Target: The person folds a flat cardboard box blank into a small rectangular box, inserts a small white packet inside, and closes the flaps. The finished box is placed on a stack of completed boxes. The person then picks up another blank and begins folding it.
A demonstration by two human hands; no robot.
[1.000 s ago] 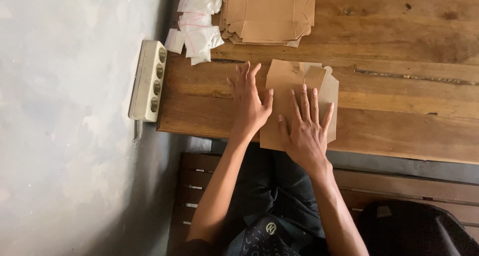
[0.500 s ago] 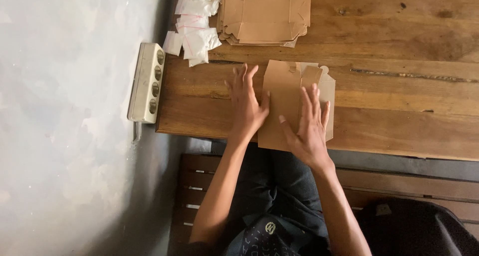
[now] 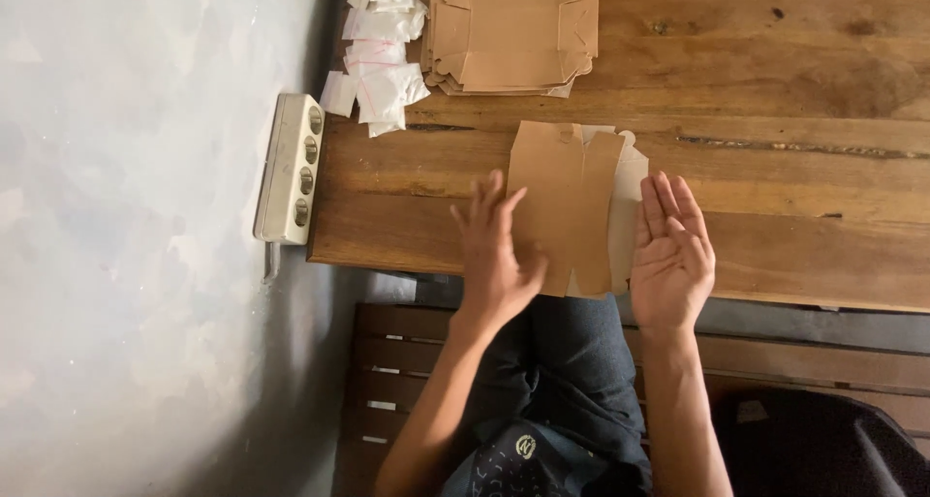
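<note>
Both your hands are open, either side of the flat cardboard blank (image 3: 567,206) on the wooden table (image 3: 775,168).

Your left hand (image 3: 496,255) sits at the blank's left edge, fingers spread, gripping nothing (looks blurred, contact with the card unclear). Your right hand (image 3: 670,250) is just right of the blank, palm turned up, fingers straight and together, empty. The blank lies flat near the table's front edge, a paler sheet (image 3: 628,201) showing under its right side. Beyond the blank, a stack of similar cardboard blanks (image 3: 511,32). Left of that stack, a heap of small white packets (image 3: 380,51). Further left of the blank, a white power strip (image 3: 291,168) sits against the table's left end.
</note>
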